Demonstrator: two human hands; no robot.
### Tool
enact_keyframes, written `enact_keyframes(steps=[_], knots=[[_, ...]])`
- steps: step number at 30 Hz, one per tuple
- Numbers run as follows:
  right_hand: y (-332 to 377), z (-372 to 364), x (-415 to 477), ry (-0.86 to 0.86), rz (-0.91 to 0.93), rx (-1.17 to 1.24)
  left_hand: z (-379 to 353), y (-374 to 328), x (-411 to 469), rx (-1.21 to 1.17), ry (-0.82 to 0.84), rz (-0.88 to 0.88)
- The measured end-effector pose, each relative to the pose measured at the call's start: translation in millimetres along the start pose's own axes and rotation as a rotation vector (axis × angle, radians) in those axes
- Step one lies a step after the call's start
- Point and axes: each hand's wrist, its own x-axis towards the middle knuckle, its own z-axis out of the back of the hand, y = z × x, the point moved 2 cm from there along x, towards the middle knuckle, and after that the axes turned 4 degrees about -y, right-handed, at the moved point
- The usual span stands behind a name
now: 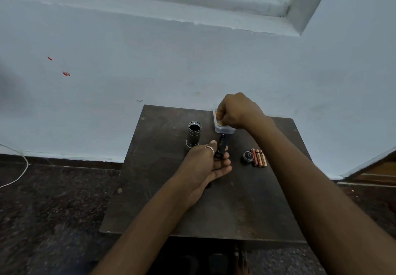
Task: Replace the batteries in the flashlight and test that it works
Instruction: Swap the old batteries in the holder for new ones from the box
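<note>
The grey flashlight body stands on its head end on the dark table, its open end up. My left hand holds the black battery holder upright just right of it. My right hand reaches into a clear plastic box at the table's far edge, fingers curled down inside; what they touch is hidden. Three copper-coloured batteries lie side by side at the right, next to the black tail cap.
The small table stands against a pale blue wall. Dark speckled floor surrounds it, with a white cable at the left and a wooden door edge at the right.
</note>
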Motion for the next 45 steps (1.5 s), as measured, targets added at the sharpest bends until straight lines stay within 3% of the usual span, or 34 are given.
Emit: enact_keyframes(steps=[5,8,12,16,19,25,36,45], knots=[[2.8,-6.0,8.1,0.064,0.054,-0.045,-0.4,-0.5,-4.4,-0.004,0.021,0.016],[-2.9,7.6,-5.3,-0.094,0.015,0.087,-0.6,-2.1,-5.7,-0.017,0.032,0.016],[-2.6,36.4,-68.5,-0.442,-0.05,0.514,1.5,-4.5,-7.9,-0.032,0.065,0.023],[-2.7,30.1,-131.5,-0.536,-0.228,1.092,2.3,-5.7,-8.9,-0.081,0.097,0.029],[-5.8,12.4,-155.2,-0.592,-0.342,1.245,1.8,-6.3,-9.8,-0.091,0.116,0.015],[0.7,-8.4,-155.3,-0.64,-0.292,1.14,0.6,-4.1,-7.7,-0.067,0.123,-0.009],[15.1,-13.6,-159.1,-0.86,0.135,0.547,1.3,-7.2,-5.8,-0.057,0.119,-0.11],[12.4,-15.4,-155.2,-0.772,0.208,0.568,-0.3,-7.8,-9.4,-0.03,0.173,-0.159]])
